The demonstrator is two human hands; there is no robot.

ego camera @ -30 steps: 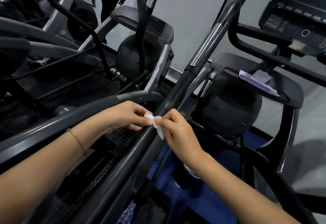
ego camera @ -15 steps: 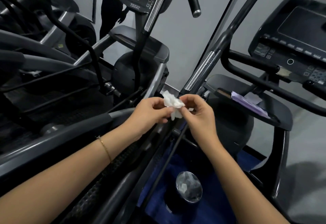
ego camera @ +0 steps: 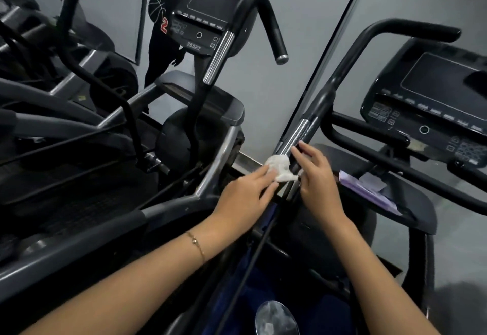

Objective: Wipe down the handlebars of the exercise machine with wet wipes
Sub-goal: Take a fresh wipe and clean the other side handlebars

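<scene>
Crumpled white wet wipe (ego camera: 278, 168) sits pressed against the lower end of the black handlebar with the chrome sleeve (ego camera: 300, 131). Left hand (ego camera: 245, 193) is flat-fingered, pushing it onto the bar; right hand (ego camera: 317, 176) lies opposite, fingers straight along the chrome, gripping nothing. Just beyond, a purple packet (ego camera: 366, 189) lies on the dark tray (ego camera: 411, 203); farther back, the black console (ego camera: 434, 102).

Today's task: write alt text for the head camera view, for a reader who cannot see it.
A person's left hand presses a crumpled white wet wipe against the chrome section of a black exercise-machine handlebar, while the right hand rests on the bar beside it.
</scene>
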